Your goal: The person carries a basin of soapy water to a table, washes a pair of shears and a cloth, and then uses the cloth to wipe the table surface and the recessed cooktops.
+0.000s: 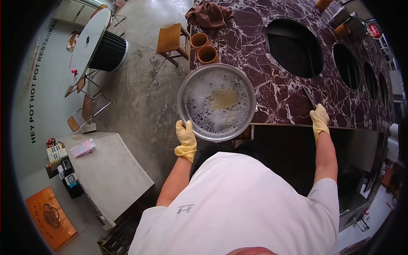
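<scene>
I saw the left hand curl gloved fingers over the rim of a sudsy metal basin, upper centre; right of centre, the right hand gripped a thin tool over the marble counter

1 wide head-worn view from just above the shirt, facing forward and down

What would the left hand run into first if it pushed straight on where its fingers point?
The left hand would most likely meet the metal pan at once; its fingers already appear to be at the rim, though depth is unclear.
</scene>
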{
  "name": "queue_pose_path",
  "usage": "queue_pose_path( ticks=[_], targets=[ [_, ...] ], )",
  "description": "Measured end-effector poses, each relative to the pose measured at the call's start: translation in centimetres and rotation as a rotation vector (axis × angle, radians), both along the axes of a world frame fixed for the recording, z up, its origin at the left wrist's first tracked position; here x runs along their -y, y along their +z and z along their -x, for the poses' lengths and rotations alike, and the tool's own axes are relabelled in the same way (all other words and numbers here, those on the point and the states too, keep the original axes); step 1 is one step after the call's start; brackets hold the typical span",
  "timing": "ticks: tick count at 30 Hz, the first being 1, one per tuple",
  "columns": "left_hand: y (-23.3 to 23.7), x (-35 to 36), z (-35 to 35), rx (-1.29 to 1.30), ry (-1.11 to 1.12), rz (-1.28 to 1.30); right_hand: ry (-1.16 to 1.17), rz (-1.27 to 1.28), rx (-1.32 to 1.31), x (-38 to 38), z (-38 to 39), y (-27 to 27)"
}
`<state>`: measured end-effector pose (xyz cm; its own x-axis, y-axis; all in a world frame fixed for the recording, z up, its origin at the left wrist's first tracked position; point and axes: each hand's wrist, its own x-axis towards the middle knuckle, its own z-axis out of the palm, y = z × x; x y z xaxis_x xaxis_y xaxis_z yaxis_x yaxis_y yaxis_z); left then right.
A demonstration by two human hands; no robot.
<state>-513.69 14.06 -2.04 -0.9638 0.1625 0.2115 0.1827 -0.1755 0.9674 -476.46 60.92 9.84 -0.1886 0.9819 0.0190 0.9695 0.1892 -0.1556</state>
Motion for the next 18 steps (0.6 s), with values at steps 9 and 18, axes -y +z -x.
queue_pose_path(
  ticks=[9,18],
  targets=[
    [-3.1,3.9,0.6,0.108,-0.332,-0.007,0.096,-0.005,-0.002,8.6,4.2,-3.6],
    [-3.7,7.3,1.1,0.243,-0.676,-0.024,0.724,-0.008,0.239,31.5,22.2,6.9]
  ],
)
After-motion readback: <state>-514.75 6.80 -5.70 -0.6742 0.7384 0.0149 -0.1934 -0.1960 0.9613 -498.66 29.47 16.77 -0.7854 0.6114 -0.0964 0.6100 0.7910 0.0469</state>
